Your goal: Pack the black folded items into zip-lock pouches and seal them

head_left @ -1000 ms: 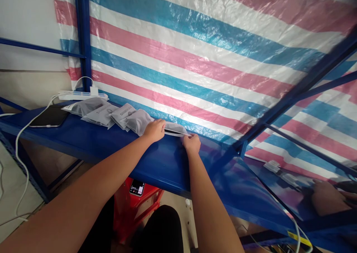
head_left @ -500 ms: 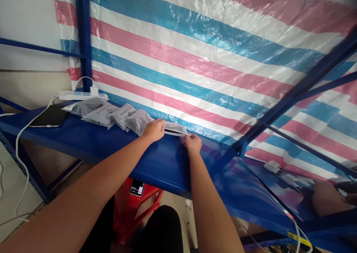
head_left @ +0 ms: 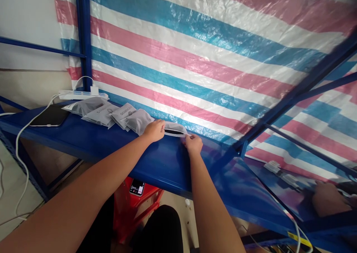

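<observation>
A frosted plastic bag (head_left: 177, 127) lies on the blue shelf (head_left: 167, 171), its long opening facing me and showing a dark inside. My left hand (head_left: 154, 130) pinches the left end of its mouth. At the other end, my right hand (head_left: 193, 143) grips the right corner between thumb and fingers. Whatever is inside the bag is too dark to make out. Several similar frosted bags, filled and printed with dark lettering, lie in an overlapping row left of my hand; the closest bag (head_left: 138, 121) sits right beside it.
A white power strip (head_left: 83, 95) with a plugged-in charger and a black tablet (head_left: 50, 116) occupy the shelf's left end. Below is a red stool (head_left: 122, 212) carrying a phone (head_left: 137, 187). Striped sheeting (head_left: 178, 59) hangs behind. At far right, another person's hand (head_left: 330, 199) shows.
The bag's mouth gapes slightly wider, with more dark showing. My right hand has shifted a little to the right; my left hand stays put.
</observation>
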Tool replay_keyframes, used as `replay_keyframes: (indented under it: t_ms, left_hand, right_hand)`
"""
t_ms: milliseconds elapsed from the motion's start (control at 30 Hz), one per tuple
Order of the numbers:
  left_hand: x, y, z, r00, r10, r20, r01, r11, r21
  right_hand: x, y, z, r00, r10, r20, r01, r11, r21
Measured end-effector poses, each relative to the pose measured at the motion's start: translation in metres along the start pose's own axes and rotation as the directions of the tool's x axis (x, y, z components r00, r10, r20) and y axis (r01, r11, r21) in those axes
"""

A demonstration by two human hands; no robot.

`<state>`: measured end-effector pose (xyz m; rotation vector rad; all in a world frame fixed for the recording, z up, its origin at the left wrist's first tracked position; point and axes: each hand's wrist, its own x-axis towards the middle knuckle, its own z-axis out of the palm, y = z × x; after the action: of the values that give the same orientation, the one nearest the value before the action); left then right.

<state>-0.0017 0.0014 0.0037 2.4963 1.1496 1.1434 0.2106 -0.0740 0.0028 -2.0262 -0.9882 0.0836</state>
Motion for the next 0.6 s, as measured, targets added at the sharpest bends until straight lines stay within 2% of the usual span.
replay_keyframes:
  t_ms: [133, 200, 267, 333, 467, 533, 600]
  left_hand:
    - [-0.001, 0.001, 0.001, 1.000, 0.018, -0.002, -0.018, 1.000, -0.022]
    - [-0.001, 0.001, 0.002, 1.000, 0.026, -0.018, -0.026, 0.999, -0.036]
    - [-0.001, 0.002, 0.002, 0.999, 0.036, -0.029, -0.038, 0.997, -0.061]
    - [-0.002, 0.005, 0.002, 0.998, 0.061, -0.019, -0.063, 0.993, -0.099]
    - [-0.005, 0.017, 0.000, 0.994, 0.106, 0.032, -0.099, 0.982, -0.159]
    - [-0.007, 0.024, -0.001, 0.992, 0.116, 0.050, -0.106, 0.980, -0.168]
    - [-0.007, 0.027, -0.001, 0.987, 0.153, 0.048, -0.142, 0.973, -0.181]
  right_hand:
    - [-0.007, -0.007, 0.001, 0.993, -0.015, -0.116, 0.000, 0.991, -0.131]
    - [-0.012, -0.013, 0.003, 0.989, -0.074, -0.125, 0.053, 0.984, -0.168]
    - [-0.018, -0.019, 0.005, 0.979, -0.191, -0.069, 0.174, 0.964, -0.199]
    - [-0.023, -0.024, 0.009, 0.949, -0.315, 0.004, 0.308, 0.926, -0.220]
    - [-0.029, -0.029, 0.017, 0.838, -0.540, 0.078, 0.546, 0.826, -0.140]
    - [-0.030, -0.028, 0.020, 0.805, -0.584, 0.104, 0.593, 0.801, -0.085]
    - [-0.029, -0.027, 0.020, 0.823, -0.551, 0.138, 0.562, 0.824, -0.067]
